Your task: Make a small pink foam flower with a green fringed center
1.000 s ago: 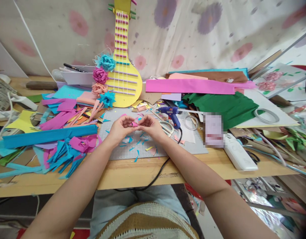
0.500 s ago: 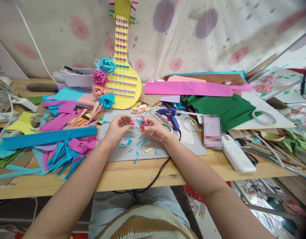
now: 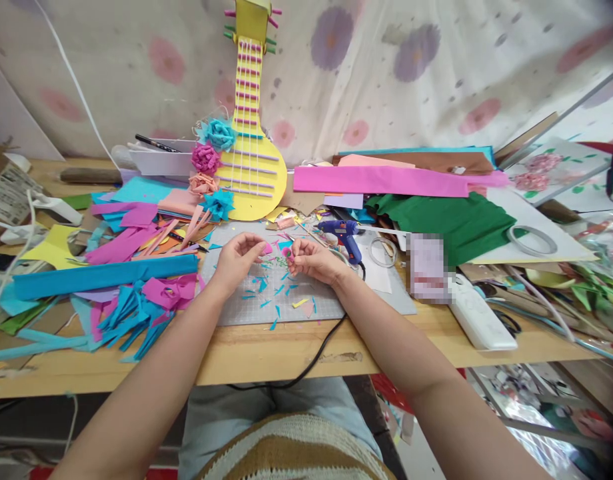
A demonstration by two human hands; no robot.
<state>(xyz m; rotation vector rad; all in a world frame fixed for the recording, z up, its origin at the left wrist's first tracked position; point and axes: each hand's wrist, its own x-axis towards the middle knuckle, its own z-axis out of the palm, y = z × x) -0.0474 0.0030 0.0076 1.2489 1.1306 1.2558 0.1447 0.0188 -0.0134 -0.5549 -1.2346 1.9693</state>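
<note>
Over the grey cutting mat (image 3: 241, 313), my left hand (image 3: 240, 260) pinches a small piece of pink crepe paper (image 3: 267, 249) between thumb and fingertips. Opposite it, my right hand (image 3: 316, 260) has its fingers closed round a small pink paper flower bud (image 3: 286, 252), mostly covered by the fingers. A short gap separates the two hands. Blue, yellow and pink paper scraps (image 3: 279, 291) are strewn on the mat below them. Just behind my right hand lies a blue glue gun (image 3: 344, 235).
A yellow paper lute (image 3: 256, 170) with paper flowers (image 3: 206, 158) leans at the back. Crepe paper strips (image 3: 121, 313) pile up on the left. Green crepe paper (image 3: 451, 220), tape rolls (image 3: 531, 239) and a white power bank-like box (image 3: 481, 313) are on the right. A black cable (image 3: 316, 357) crosses the table edge.
A pink paper piece now shows at my left fingertips, which looked bare before. My right fingers have closed further over the bud. The whole view has shifted slightly.
</note>
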